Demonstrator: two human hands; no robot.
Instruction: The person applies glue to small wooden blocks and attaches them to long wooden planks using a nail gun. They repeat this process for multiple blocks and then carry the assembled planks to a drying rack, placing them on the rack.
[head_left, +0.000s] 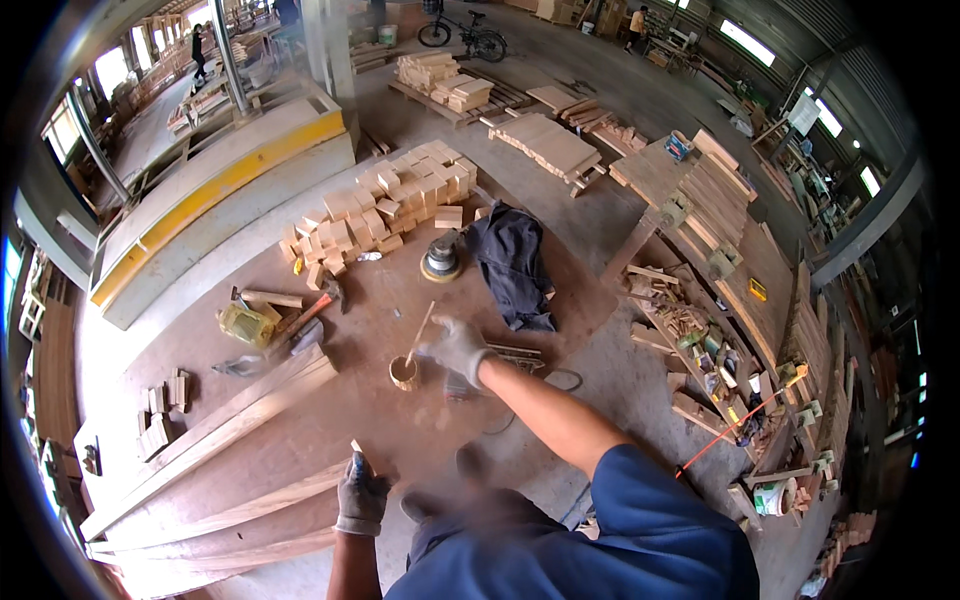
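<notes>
My right hand (456,346), in a light grey glove, reaches forward with its fingers closed at a thin wooden stick (420,332). The stick stands tilted, its lower end inside a small round tan cup (404,374) on the brown work table (300,410). Low in the view, my left hand (362,498), gloved in grey, grips a small wooden piece (361,454) that pokes up past the fingers. Long timber beams (220,435) lie left of it. Beyond the cup sit a round sander (441,258) and a dark cloth (512,262).
A heap of wooden blocks (375,205) covers the table's far side. A hammer (312,312) and a yellowish container (246,325) lie at the left. To the right stands a bench (735,235) above a bin of offcuts (690,345). A black cable (570,378) curls beside the table.
</notes>
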